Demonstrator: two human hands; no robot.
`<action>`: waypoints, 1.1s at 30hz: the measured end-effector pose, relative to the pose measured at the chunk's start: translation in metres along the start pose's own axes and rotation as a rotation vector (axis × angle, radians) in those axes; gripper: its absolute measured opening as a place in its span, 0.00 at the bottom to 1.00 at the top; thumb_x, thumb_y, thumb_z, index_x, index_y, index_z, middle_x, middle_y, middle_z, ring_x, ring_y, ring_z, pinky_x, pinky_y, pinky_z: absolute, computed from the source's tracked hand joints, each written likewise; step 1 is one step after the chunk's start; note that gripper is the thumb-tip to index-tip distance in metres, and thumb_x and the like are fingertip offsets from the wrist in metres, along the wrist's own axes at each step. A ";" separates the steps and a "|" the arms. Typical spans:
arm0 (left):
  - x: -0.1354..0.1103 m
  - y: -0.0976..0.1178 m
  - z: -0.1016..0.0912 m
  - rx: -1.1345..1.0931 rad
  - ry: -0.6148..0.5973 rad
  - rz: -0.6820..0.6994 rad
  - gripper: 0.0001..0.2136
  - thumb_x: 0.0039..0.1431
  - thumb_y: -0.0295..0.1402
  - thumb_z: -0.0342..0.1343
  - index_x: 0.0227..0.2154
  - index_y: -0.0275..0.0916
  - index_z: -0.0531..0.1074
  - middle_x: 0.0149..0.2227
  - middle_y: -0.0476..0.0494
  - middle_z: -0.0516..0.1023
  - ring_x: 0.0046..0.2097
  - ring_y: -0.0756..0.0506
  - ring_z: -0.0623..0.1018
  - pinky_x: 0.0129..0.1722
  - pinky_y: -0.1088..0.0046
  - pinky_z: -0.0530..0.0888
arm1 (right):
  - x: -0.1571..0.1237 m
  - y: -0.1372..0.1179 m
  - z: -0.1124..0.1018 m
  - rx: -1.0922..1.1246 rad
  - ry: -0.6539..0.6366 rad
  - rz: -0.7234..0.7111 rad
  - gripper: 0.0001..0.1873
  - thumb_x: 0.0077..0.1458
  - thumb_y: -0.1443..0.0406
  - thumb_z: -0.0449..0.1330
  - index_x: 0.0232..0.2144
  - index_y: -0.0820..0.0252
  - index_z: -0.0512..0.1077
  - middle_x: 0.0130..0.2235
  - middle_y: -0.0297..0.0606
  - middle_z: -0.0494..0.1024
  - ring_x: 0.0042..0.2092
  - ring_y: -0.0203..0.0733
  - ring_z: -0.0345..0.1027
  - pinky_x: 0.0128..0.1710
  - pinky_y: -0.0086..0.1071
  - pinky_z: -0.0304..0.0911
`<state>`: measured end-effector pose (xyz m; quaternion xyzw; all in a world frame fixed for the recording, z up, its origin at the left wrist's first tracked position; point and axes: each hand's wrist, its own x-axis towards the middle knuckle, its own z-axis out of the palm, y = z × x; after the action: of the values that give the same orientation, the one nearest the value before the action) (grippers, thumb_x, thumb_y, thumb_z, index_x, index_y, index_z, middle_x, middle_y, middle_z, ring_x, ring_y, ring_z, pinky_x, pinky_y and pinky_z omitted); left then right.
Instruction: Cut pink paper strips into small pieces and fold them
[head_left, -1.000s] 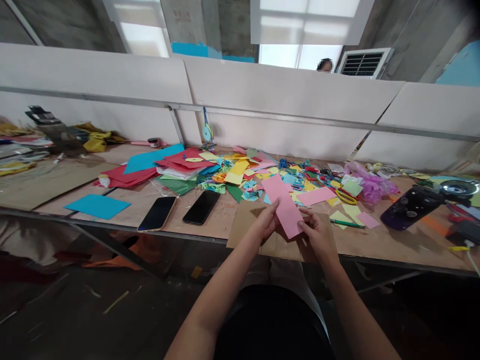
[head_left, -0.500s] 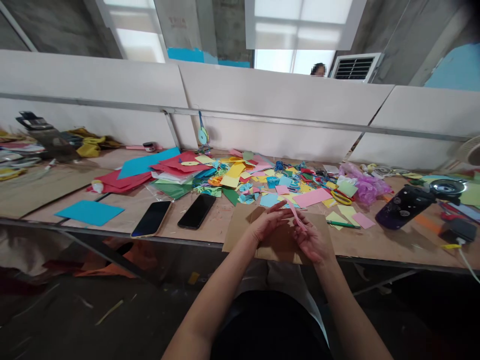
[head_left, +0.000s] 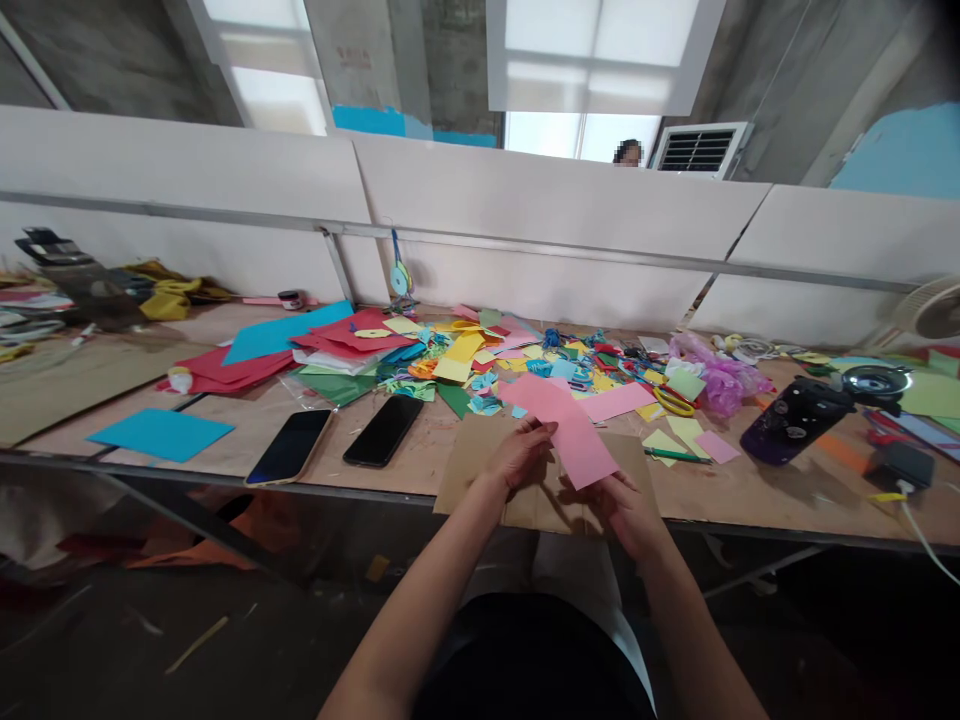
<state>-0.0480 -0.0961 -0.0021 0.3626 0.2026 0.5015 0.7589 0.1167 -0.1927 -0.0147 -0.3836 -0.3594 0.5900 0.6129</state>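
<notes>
A long pink paper strip (head_left: 564, 425) is held slantwise above the cardboard sheet (head_left: 469, 465) at the table's front edge. My left hand (head_left: 521, 452) pinches its left edge near the middle, thumb on top. At the strip's lower right end, my right hand (head_left: 621, 505) grips the corner, with some fingers hidden beneath the paper. Behind the strip, a second pink paper piece (head_left: 619, 402) lies on the table. A green pencil (head_left: 679, 455) rests on pale yellow paper to the right of my right hand.
Mixed paper scraps (head_left: 461, 365) heap along the back of the table. Yellow-handled scissors (head_left: 673, 402) lie right of them. Two phones (head_left: 384, 430) and a blue sheet (head_left: 161, 433) are on the left. A dark tumbler (head_left: 795, 420) stands tilted-looking at right, near a pink plastic bag (head_left: 720, 375).
The pink paper, seen nearly edge-on before, now lies turned with its broad face up. My hands have shifted their hold to its left edge and lower end. The view has moved slightly.
</notes>
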 end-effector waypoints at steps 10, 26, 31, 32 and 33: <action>-0.001 0.001 0.005 0.180 -0.024 0.070 0.19 0.45 0.40 0.71 0.39 0.39 0.77 0.38 0.45 0.79 0.38 0.49 0.76 0.42 0.73 0.72 | 0.003 -0.023 -0.007 -0.341 0.159 -0.178 0.20 0.46 0.50 0.71 0.35 0.58 0.79 0.23 0.31 0.74 0.24 0.36 0.67 0.25 0.30 0.66; -0.012 0.001 0.006 0.308 -0.100 -0.140 0.19 0.52 0.50 0.65 0.38 0.39 0.77 0.34 0.44 0.79 0.39 0.45 0.78 0.43 0.69 0.70 | 0.004 -0.015 0.004 -1.432 0.205 -1.052 0.13 0.57 0.74 0.59 0.34 0.50 0.78 0.41 0.37 0.80 0.46 0.48 0.71 0.48 0.43 0.62; -0.006 -0.004 0.001 0.197 -0.004 -0.212 0.18 0.43 0.40 0.72 0.34 0.37 0.74 0.31 0.46 0.77 0.31 0.49 0.75 0.35 0.73 0.70 | 0.004 -0.016 0.002 -1.389 0.130 -1.032 0.13 0.57 0.74 0.59 0.33 0.50 0.78 0.46 0.36 0.80 0.49 0.48 0.71 0.51 0.44 0.62; -0.005 -0.004 0.000 0.185 0.000 -0.219 0.17 0.42 0.38 0.73 0.32 0.36 0.74 0.29 0.46 0.77 0.30 0.49 0.75 0.34 0.73 0.70 | 0.004 -0.017 0.001 -1.381 0.129 -1.027 0.13 0.57 0.74 0.59 0.34 0.50 0.78 0.47 0.36 0.80 0.50 0.48 0.71 0.51 0.44 0.62; -0.004 -0.003 0.000 0.173 0.003 -0.215 0.17 0.41 0.38 0.73 0.30 0.36 0.74 0.28 0.46 0.77 0.29 0.49 0.74 0.33 0.73 0.70 | 0.005 -0.018 0.000 -1.369 0.142 -1.021 0.13 0.56 0.74 0.59 0.36 0.50 0.78 0.49 0.37 0.79 0.50 0.49 0.71 0.52 0.45 0.62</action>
<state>-0.0477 -0.1005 -0.0051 0.4021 0.2840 0.3986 0.7738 0.1250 -0.1883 0.0019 -0.4964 -0.7259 -0.1304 0.4578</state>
